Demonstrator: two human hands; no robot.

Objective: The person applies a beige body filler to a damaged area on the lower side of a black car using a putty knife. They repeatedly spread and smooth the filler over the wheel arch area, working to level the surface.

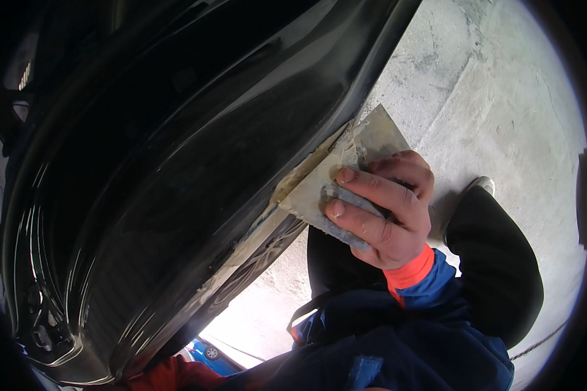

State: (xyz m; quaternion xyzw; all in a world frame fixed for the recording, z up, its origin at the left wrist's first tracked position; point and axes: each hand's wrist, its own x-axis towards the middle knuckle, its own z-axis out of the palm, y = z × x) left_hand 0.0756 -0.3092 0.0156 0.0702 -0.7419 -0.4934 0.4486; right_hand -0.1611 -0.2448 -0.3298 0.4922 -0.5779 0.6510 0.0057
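Observation:
My right hand point(381, 208) is closed on a flat grey metal spreader point(378, 127) smeared with pale paste, fingers pressed on its face. The spreader's left edge lies at the lower edge of a glossy black car panel point(143, 156), over a strip of beige filler point(235, 254) that runs diagonally along that edge. A red sleeve point(169, 375) shows at the bottom left, below the panel; my left hand cannot be seen.
A pale concrete floor point(502, 111) lies to the right and below, with my dark-trousered leg point(496, 260) and light shoe point(482, 184) on it. A small blue car point(222, 358) shows at the bottom. A dark cable point(535, 342) lies at the lower right.

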